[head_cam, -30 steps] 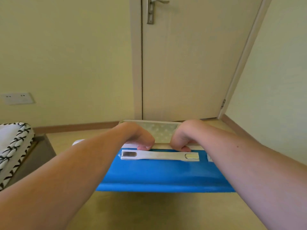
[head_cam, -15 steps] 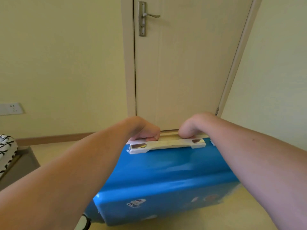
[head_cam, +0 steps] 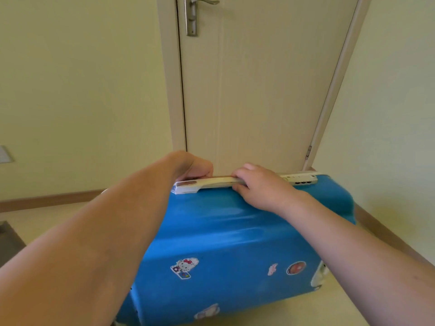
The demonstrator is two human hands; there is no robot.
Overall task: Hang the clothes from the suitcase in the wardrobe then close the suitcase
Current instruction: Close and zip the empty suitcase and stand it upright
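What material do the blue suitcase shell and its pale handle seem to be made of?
The suitcase shell looks like glossy hard plastic: smooth, with soft light streaks. The handle, gripped by both the left hand and the right hand, looks like matte off-white plastic, probably.

My left hand (head_cam: 195,168) has its fingers curled behind the handle (head_cam: 211,183), out of sight. My right hand (head_cam: 261,187) covers the handle's right end. The suitcase (head_cam: 235,243) is cut off at 6 o'clock; its wheels cannot be seen. The sticker (head_cam: 207,311) near that edge is blurred. The socket (head_cam: 4,154) at 9 o'clock is cropped.
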